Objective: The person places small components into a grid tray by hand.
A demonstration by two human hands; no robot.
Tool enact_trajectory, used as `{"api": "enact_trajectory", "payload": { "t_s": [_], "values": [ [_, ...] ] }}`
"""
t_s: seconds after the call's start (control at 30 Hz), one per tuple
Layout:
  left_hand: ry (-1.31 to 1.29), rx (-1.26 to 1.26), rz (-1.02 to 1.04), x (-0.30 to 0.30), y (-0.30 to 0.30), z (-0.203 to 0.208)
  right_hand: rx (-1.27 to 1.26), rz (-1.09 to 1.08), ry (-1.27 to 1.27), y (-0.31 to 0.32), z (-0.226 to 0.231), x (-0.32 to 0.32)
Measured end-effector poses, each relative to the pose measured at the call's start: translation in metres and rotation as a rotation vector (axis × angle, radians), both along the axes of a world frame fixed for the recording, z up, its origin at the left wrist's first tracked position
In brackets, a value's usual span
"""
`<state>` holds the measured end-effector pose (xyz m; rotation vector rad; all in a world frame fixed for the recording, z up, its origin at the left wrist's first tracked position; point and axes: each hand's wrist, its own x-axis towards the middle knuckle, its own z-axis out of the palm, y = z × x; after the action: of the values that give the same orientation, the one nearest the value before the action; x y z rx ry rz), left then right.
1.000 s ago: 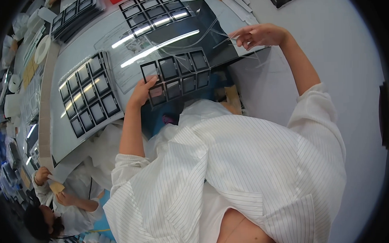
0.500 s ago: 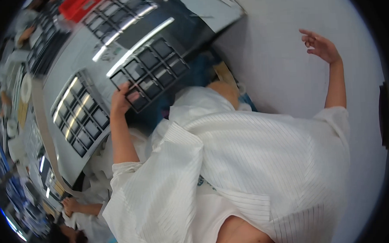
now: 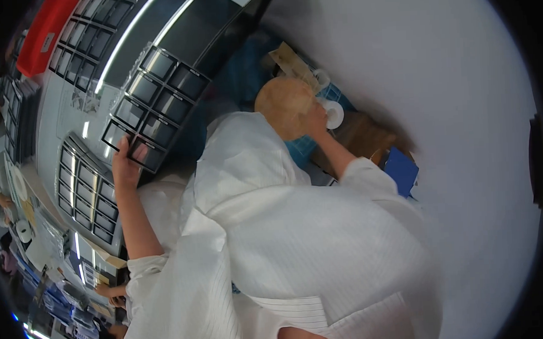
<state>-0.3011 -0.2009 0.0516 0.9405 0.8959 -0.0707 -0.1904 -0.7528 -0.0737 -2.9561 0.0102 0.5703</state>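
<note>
My left hand grips the lower corner of a black-framed grid panel with several dark glossy windows. Its thumb and fingers close around the frame, which tilts over the near edge of the grey worktable. My right hand is lowered beside a round tan disc, like a stool top. A white roll, possibly tape, is right next to that hand. Motion blur hides its fingers, so whether it holds anything is unclear.
More grid panels lie on the table, with a red bin at its far left. Cardboard and a blue box are low by the pale wall. A co-worker's hand shows at lower left.
My right hand has dropped from out by the wall at right down to the tan disc and white roll. My left hand keeps hold of the grid panel. The view has turned rightward.
</note>
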Motion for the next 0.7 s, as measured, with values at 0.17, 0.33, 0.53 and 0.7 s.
{"api": "enact_trajectory", "payload": {
  "t_s": [0.17,0.33,0.53,0.7],
  "values": [
    [0.02,0.023,0.005,-0.007,0.011,0.01,-0.14,-0.032,0.124,0.059,-0.057,0.004],
    [-0.059,-0.053,0.048,-0.003,-0.007,0.035,0.941,0.023,0.649,0.156,-0.007,0.029],
    [-0.349,-0.158,0.063,0.065,-0.092,0.17,1.492,0.064,1.271,0.202,0.105,0.062],
    [-0.619,-0.176,0.154,0.076,-0.092,0.216,1.857,-0.108,1.516,0.274,0.226,0.094]
  ]
}}
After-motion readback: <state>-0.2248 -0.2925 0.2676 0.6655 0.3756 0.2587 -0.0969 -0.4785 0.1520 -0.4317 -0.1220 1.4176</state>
